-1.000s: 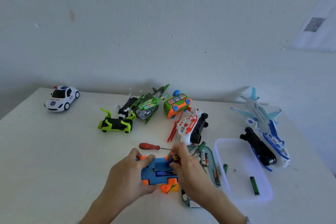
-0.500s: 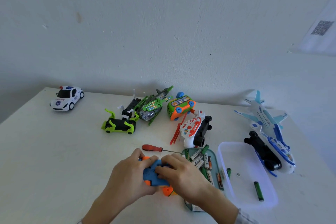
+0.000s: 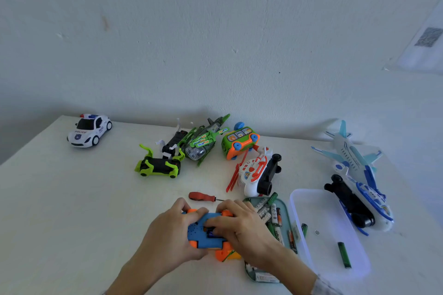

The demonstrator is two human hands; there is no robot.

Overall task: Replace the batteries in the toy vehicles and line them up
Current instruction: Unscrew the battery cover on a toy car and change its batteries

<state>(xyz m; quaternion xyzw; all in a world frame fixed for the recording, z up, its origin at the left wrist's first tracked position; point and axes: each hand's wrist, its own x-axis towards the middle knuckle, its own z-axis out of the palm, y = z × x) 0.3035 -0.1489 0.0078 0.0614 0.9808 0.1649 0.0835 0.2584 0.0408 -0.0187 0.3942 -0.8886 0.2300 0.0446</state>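
Both forearms reaching in from near table edge, converging at front centre. Left hand (image 3: 167, 235) curled round left end of blue-and-orange toy car (image 3: 203, 238), thumb on top. Right hand (image 3: 242, 225) palm down over car's right side, fingers (image 3: 215, 223) bent, tips pressing at underside compartment. Grey cuff at right wrist.

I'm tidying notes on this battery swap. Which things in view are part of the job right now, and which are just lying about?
In the job:
- blue and orange toy car, upside down, gripped by left hand and right hand
- teal tray of batteries
- red screwdriver

Lying about:
- police car
- green car
- clear tub with one green battery
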